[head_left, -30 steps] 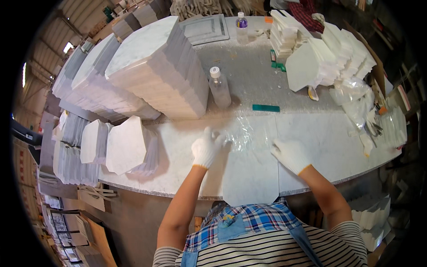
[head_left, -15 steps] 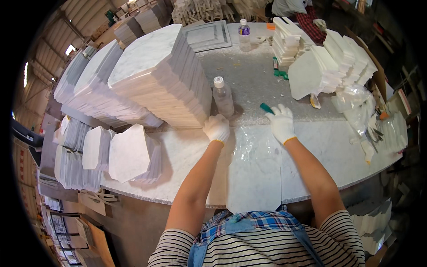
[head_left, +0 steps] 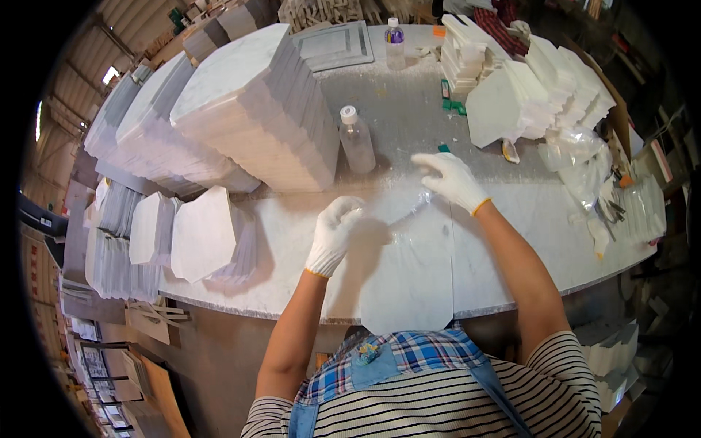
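Both my hands wear white knit gloves with yellow cuffs. My left hand (head_left: 336,232) is raised over the near marble slab, fingers curled together; whatever they hold, if anything, does not show. To the right, my right hand (head_left: 454,181) hovers with its fingers stretched leftward and its thumb apart. A small green piece (head_left: 444,148) shows just beyond its knuckles; contact cannot be made out. Between and below my hands lies a pale stone tile (head_left: 406,285) with clipped near corners. Shiny clear film (head_left: 420,205) glints near its far end. A capped clear plastic bottle (head_left: 356,143) stands beyond my hands.
Tall stacks of marble tiles (head_left: 252,109) rise at the left, with smaller clipped-corner tiles (head_left: 203,233) nearer. More pale tiles (head_left: 504,106) lean at the right beside clear plastic bags (head_left: 580,164). A second bottle (head_left: 395,47) stands farther back. Another person's red checked sleeve (head_left: 499,29) shows behind.
My left hand has lifted away from the tile stack and come nearer to me. My right hand has turned leftward, and the green piece no longer extends from its fingertips.
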A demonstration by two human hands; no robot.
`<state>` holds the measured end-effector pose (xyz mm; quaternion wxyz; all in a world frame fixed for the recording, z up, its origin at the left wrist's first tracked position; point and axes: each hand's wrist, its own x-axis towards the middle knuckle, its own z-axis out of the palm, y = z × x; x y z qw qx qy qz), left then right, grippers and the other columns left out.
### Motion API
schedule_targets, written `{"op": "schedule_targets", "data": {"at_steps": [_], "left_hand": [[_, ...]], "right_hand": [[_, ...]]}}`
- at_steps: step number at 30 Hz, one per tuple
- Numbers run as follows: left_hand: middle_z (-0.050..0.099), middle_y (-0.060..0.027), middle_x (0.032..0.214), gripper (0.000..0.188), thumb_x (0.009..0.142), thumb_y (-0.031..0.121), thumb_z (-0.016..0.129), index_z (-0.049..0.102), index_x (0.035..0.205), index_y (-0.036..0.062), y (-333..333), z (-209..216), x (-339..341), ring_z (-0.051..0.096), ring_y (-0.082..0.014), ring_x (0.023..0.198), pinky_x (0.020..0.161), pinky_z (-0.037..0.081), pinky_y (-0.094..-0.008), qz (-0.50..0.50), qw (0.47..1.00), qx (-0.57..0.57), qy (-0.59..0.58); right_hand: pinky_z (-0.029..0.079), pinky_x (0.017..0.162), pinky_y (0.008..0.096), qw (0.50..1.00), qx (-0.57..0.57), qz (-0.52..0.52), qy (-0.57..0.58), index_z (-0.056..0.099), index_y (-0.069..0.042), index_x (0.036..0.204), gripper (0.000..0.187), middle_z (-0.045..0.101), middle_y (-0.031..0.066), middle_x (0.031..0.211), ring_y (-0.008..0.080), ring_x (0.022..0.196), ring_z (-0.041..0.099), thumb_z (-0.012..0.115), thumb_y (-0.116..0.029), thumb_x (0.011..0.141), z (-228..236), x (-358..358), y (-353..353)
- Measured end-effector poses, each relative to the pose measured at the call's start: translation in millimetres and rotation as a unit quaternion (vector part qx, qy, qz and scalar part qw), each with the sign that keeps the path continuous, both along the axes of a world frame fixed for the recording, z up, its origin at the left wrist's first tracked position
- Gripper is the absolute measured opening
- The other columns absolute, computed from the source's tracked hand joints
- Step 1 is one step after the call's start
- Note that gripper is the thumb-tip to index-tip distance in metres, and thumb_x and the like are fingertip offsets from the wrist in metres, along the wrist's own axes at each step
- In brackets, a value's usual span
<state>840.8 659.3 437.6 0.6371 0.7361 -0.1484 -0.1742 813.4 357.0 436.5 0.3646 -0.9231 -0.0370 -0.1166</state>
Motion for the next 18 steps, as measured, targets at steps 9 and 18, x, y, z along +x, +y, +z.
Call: {"op": "schedule_targets", "data": {"at_steps": [9,18], "left_hand": [[0.068,-0.0095,0.113,0.006,0.094,0.005,0.062,0.064,0.098,0.0012,63,10,-80,0.056,-0.0239,0.126,0.107,0.042,-0.0355,-0.123,0.990,-0.046,0.051],[0.068,-0.0151,0.107,0.013,0.084,0.001,0.068,0.067,0.097,0.0030,71,-23,-125,0.065,-0.0311,0.101,0.087,0.052,-0.0366,-0.173,0.965,0.130,-0.149]], "right_hand": [[0.048,0.085,0.0407,0.978,-0.025,0.203,-0.041,0.074,-0.010,0.090,0.013,0.063,0.0087,0.088,0.0309,0.092,0.060,0.070,-0.014,0.078,35,-125,23],[0.048,0.087,0.0393,0.958,-0.107,0.266,-0.006,0.073,-0.013,0.088,0.015,0.066,0.0027,0.087,0.0254,0.092,0.061,0.073,-0.013,0.074,-17,-192,61]]}}
